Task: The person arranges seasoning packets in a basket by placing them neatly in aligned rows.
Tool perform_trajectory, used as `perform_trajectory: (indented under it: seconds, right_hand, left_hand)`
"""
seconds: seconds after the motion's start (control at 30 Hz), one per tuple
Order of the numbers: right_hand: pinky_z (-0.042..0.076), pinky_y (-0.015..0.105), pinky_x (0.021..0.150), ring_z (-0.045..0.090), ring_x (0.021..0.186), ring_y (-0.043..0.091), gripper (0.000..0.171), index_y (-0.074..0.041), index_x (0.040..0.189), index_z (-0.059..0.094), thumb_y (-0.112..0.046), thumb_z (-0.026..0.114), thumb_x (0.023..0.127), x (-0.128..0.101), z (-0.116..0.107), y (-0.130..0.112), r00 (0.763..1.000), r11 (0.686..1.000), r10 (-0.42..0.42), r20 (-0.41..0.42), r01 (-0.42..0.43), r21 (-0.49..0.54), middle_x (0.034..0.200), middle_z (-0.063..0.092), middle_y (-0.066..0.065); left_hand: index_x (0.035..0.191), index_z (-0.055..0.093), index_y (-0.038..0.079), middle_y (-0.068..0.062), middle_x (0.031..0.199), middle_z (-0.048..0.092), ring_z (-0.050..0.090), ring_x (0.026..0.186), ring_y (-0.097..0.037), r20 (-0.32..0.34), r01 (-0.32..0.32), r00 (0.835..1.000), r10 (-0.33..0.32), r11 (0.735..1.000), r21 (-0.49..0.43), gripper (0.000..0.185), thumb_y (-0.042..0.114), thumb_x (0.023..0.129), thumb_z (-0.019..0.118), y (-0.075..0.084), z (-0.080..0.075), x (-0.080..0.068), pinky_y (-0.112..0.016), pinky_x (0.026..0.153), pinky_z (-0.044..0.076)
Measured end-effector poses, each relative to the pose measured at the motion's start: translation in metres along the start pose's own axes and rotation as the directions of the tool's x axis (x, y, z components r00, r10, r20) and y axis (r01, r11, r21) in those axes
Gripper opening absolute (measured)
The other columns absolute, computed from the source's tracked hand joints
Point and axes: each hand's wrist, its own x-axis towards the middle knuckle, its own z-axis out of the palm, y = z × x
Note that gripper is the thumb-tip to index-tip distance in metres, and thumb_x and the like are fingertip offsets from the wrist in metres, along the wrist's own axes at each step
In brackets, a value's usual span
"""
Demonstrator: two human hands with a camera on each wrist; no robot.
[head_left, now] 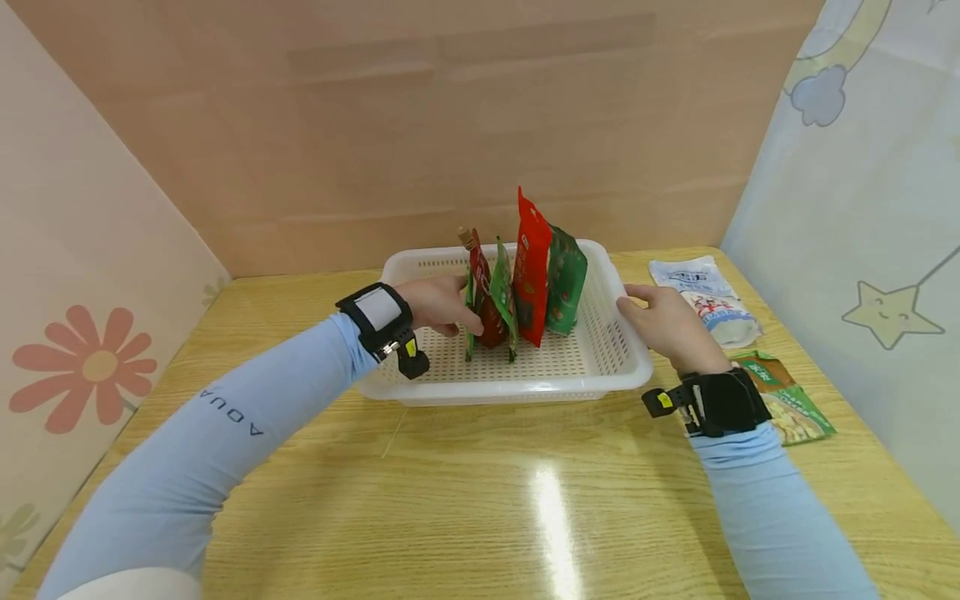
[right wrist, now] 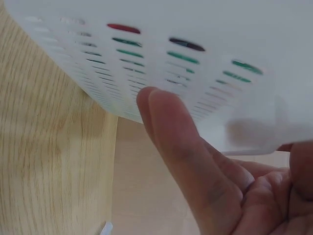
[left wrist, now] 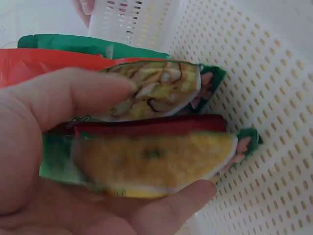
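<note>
A white perforated basket (head_left: pixel 525 385) sits mid-table with several snack packets standing upright in it. My left hand (head_left: pixel 441 305) reaches in from the left and grips the leftmost ones, a dark red packet (head_left: pixel 484 293) and a green packet (head_left: pixel 502 292). A tall red packet (head_left: pixel 532 267) and another green packet (head_left: pixel 567 283) stand beside them. The left wrist view shows the left hand (left wrist: pixel 58 147) with thumb and fingers pinching the packet bundle (left wrist: pixel 151 161) above the basket floor (left wrist: pixel 274 98). My right hand (head_left: pixel 663 323) holds the basket's right rim. Up close, the right hand (right wrist: pixel 195 166) has its fingers against the basket wall (right wrist: pixel 195 29).
On the wooden table (head_left: pixel 480 500), right of the basket, lie a white packet (head_left: pixel 705 298) and a green-orange packet (head_left: pixel 795 404). Panels wall the table in at the back and on both sides.
</note>
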Motion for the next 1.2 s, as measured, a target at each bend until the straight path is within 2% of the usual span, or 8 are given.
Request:
perform_trajectory:
  seconds: [0.2, 0.47, 0.57, 0.7, 0.83, 0.97, 1.1, 1.2]
  right_hand:
    - [0.051, 0.041, 0.076, 0.058, 0.099, 0.029, 0.055, -0.003, 0.141, 0.034, -0.035, 0.041, 0.097, 0.001, 0.001, 0.002, 1.0, 1.0, -0.02, -0.001, 0.02, 0.007, 0.123, 0.052, 0.02]
    - [0.051, 0.04, 0.075, 0.059, 0.097, 0.029, 0.055, -0.002, 0.14, 0.035, -0.034, 0.043, 0.096, 0.002, 0.001, 0.002, 1.0, 1.0, -0.028, -0.01, 0.028, 0.002, 0.121, 0.054, 0.02]
    - [0.051, 0.04, 0.075, 0.059, 0.097, 0.029, 0.055, -0.002, 0.14, 0.035, -0.034, 0.043, 0.096, 0.001, 0.001, 0.002, 1.0, 1.0, -0.03, -0.006, 0.03, 0.004, 0.121, 0.053, 0.021]
    - [0.051, 0.04, 0.075, 0.059, 0.097, 0.03, 0.056, -0.001, 0.14, 0.034, -0.035, 0.042, 0.097, 0.0, 0.002, 0.002, 1.0, 1.0, -0.031, -0.002, 0.031, 0.006, 0.122, 0.053, 0.022]
    - [0.051, 0.041, 0.076, 0.058, 0.098, 0.03, 0.056, -0.002, 0.14, 0.035, -0.036, 0.042, 0.096, -0.001, 0.002, 0.002, 0.999, 1.0, -0.031, -0.009, 0.031, -0.004, 0.123, 0.052, 0.022]
    - [0.051, 0.042, 0.076, 0.059, 0.098, 0.029, 0.056, -0.003, 0.14, 0.035, -0.036, 0.044, 0.096, 0.001, 0.003, 0.001, 1.0, 1.0, -0.027, -0.003, 0.027, 0.005, 0.123, 0.052, 0.02]
    - [0.049, 0.044, 0.079, 0.058, 0.099, 0.03, 0.057, -0.002, 0.14, 0.036, -0.037, 0.043, 0.096, 0.003, 0.001, 0.002, 0.999, 0.999, -0.035, -0.003, 0.035, -0.024, 0.123, 0.053, 0.021]
    - [0.047, 0.046, 0.081, 0.056, 0.101, 0.031, 0.059, -0.001, 0.14, 0.035, -0.039, 0.041, 0.096, 0.004, -0.002, 0.004, 0.999, 0.997, -0.051, -0.012, 0.051, -0.059, 0.123, 0.052, 0.022]
  left_hand:
    - [0.148, -0.004, 0.018, -0.004, 0.149, 0.017, 0.044, 0.071, -0.016, 0.013, 0.001, 1.0, -0.002, 1.0, 0.029, 0.102, 0.01, 0.079, 0.071, 0.001, 0.0, -0.004, -0.032, 0.072, 0.045]
    - [0.147, -0.004, 0.012, -0.008, 0.103, 0.063, 0.028, 0.046, -0.013, -0.026, 0.043, 0.999, -0.04, 0.995, 0.088, 0.099, 0.016, 0.081, 0.07, 0.002, -0.008, -0.007, -0.026, 0.051, 0.035]
    - [0.147, -0.005, 0.014, -0.012, 0.127, 0.05, 0.037, 0.054, -0.012, -0.034, 0.016, 0.999, -0.013, 0.997, 0.081, 0.102, 0.019, 0.08, 0.071, 0.001, -0.017, -0.011, -0.027, 0.057, 0.039]
    - [0.148, -0.003, 0.016, -0.015, 0.147, 0.025, 0.055, 0.098, -0.016, -0.089, -0.106, 0.99, 0.11, 0.993, 0.048, 0.097, 0.02, 0.083, 0.069, 0.005, -0.035, -0.033, -0.03, 0.08, 0.048]
    - [0.148, 0.005, 0.017, -0.011, 0.143, 0.033, 0.049, 0.116, -0.024, -0.235, -0.262, 0.932, 0.276, 0.961, 0.089, 0.086, 0.024, 0.087, 0.065, 0.002, -0.052, -0.071, -0.036, 0.09, 0.046]
    - [0.148, 0.016, 0.02, -0.008, 0.139, 0.039, 0.048, 0.118, -0.023, -0.408, -0.348, 0.829, 0.383, 0.924, 0.161, 0.075, 0.031, 0.089, 0.061, -0.02, -0.061, -0.114, -0.039, 0.091, 0.045]
    - [0.144, 0.029, 0.025, -0.006, 0.133, 0.047, 0.052, 0.113, -0.021, -0.555, -0.32, 0.735, 0.39, 0.921, 0.223, 0.059, 0.035, 0.092, 0.054, -0.05, -0.06, -0.146, -0.03, 0.088, 0.047]
    - [0.142, 0.036, 0.024, -0.006, 0.129, 0.051, 0.055, 0.107, -0.02, -0.618, -0.277, 0.694, 0.369, 0.929, 0.244, 0.051, 0.034, 0.094, 0.05, -0.072, -0.057, -0.159, -0.019, 0.081, 0.048]
